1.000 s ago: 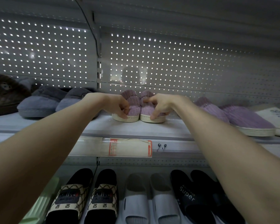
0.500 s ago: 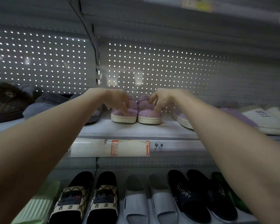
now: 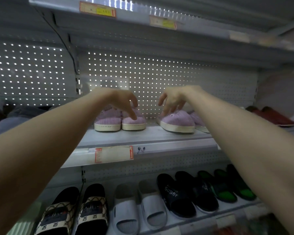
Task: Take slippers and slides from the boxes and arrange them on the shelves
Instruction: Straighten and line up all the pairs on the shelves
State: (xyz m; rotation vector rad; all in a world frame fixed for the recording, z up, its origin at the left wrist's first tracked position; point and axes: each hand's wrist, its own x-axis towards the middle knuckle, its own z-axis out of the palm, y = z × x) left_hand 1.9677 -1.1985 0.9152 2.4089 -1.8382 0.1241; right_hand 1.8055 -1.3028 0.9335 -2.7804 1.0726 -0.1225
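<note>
Noted lilac slipper pair (image 3: 120, 120) squared on the middle shelf (image 3: 143, 135).
Saw left hand (image 3: 124, 102) spread, fingertips grazing one toe; right hand (image 3: 172, 100) spread, empty, above the angled neighbouring slipper (image 3: 176, 122). Judged a careless nudge could skew either off the edge.

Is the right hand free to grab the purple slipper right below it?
Likely yes: the right hand hovers open just over that purple slipper, with nothing between them.
</note>
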